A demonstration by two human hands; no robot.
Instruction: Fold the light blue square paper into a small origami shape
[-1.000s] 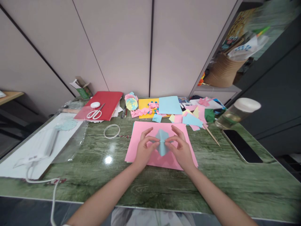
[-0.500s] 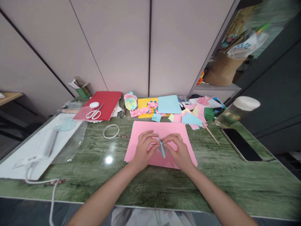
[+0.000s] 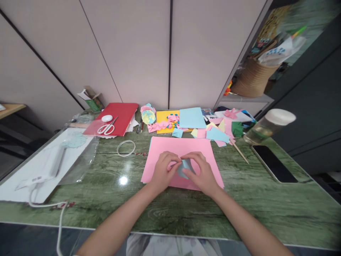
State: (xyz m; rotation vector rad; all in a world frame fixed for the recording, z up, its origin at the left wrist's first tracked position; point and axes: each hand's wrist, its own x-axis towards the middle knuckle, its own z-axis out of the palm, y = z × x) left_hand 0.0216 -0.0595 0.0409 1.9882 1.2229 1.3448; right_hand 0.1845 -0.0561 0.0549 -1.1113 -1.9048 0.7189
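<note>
A small piece of light blue folded paper (image 3: 184, 168) is held between both hands, above the pink paper sheets (image 3: 183, 145). My left hand (image 3: 165, 169) pinches its left edge between thumb and fingers. From the other side my right hand (image 3: 200, 170) grips it, thumb in front and fingers behind. The paper is tilted, with one broad face showing; my fingertips cover parts of its edges.
Behind the pink sheets lie a blue sheet (image 3: 192, 118) and several paper scraps (image 3: 217, 135). White-handled scissors (image 3: 106, 128) rest on a red folder (image 3: 119, 117). At right are a phone (image 3: 274, 163), a bottle (image 3: 266, 128) and a wooden stick (image 3: 239, 152). A white ring (image 3: 117, 149) lies left.
The blue paper has turned from nearly edge-on, with small flaps at its sides, to showing a broad face. My right thumb has shifted onto its front.
</note>
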